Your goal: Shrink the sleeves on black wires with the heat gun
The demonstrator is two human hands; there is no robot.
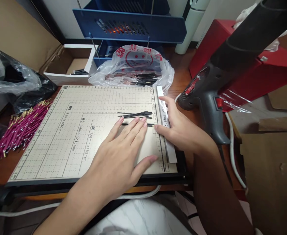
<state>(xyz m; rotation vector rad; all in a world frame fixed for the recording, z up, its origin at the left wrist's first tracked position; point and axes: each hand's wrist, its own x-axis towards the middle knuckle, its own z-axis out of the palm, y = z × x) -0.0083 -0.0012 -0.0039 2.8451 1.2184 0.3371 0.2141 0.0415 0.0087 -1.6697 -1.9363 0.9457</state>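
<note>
My left hand [120, 150] lies flat on the cream gridded board of a paper cutter [60, 137]. Its fingers are stretched out, with the fingertips on a thin black wire piece [150, 124] that runs toward the white strip. Thumb and fingers of my right hand [180, 127] are apart. Its thumb tip touches or nearly touches the wire piece's right end, and its index finger rests on the white strip [171, 153] along the board's right side. Just beyond my left fingertips lies a loose bunch of short black wires [135, 114].
Behind the board sits a clear plastic bag [133, 70] of black wires, beside an open white box [67, 76]. Magenta wires [21, 130] are heaped at left. A blue rack [131, 26] stands behind. A heat gun [214, 78] and a red box [278, 71] occupy the right.
</note>
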